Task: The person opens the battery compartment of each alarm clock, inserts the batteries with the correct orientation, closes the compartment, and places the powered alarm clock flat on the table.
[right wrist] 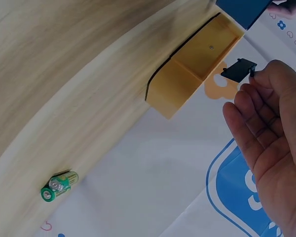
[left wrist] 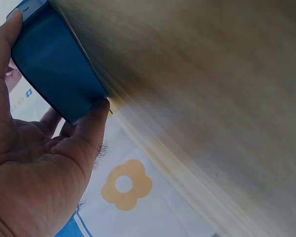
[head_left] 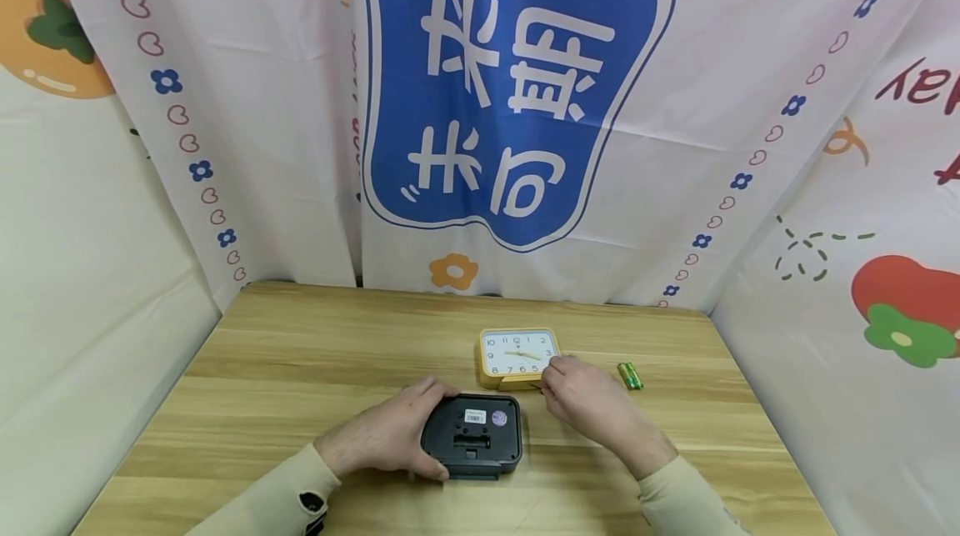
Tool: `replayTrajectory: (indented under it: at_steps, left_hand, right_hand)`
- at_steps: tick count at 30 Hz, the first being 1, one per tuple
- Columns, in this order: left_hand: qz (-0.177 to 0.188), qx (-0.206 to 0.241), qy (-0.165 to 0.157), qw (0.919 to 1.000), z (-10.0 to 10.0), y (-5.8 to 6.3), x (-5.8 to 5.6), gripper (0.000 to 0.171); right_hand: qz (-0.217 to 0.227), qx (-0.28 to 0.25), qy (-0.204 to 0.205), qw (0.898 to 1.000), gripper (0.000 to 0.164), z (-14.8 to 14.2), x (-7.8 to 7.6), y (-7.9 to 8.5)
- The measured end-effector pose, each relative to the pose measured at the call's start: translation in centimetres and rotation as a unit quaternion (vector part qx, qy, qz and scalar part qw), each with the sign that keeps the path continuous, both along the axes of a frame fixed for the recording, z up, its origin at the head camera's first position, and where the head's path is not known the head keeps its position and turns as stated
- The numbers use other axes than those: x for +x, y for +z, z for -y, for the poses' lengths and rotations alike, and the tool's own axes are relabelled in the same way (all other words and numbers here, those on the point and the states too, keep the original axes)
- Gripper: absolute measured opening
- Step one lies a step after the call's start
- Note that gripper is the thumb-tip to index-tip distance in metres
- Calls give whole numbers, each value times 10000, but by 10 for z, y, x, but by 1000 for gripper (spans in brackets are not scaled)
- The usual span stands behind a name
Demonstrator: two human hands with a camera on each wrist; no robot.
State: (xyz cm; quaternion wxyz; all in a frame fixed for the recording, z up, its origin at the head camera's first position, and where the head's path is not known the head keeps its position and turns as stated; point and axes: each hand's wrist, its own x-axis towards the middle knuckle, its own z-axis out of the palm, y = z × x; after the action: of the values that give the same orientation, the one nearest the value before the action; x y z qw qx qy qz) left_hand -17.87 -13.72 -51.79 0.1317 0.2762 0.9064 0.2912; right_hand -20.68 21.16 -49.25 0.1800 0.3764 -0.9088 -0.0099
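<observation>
A dark blue-black clock (head_left: 504,440) lies back side up on the table, its battery slot (head_left: 472,441) uncovered and with no battery visible in it. My left hand (head_left: 390,436) grips its left end, thumb at the near edge and fingers at the far edge; the left wrist view shows the clock's blue side (left wrist: 59,64) between them. Between thumb and forefinger, my right hand (head_left: 592,398) pinches a small black battery cover (right wrist: 239,70), held up to the right of the dark clock and before the yellow clock (head_left: 517,351).
The yellow clock stands behind the dark one, its white dial up toward the head view. Two green batteries (head_left: 630,376) lie side by side on the wooden table (head_left: 300,353) at the right. Printed white curtains (head_left: 285,144) hang round the back and sides.
</observation>
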Motion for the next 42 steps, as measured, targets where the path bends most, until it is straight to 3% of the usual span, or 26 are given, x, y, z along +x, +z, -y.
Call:
replayTrajectory:
  at_steps: [7, 24, 42]
  left_hand:
    - [21, 5, 6, 10000, 1, 0, 0, 113]
    - [10, -28, 14, 10000, 1, 0, 0, 114]
    - [16, -54, -3, 10000, 1, 1, -1, 114]
  right_hand:
    - [81, 142, -112, 9998, 19, -4, -4, -6]
    - [577, 539, -30, 9969, 8, -5, -10, -19]
    - [668, 646, -51, 9957, 13, -3, -10, -26]
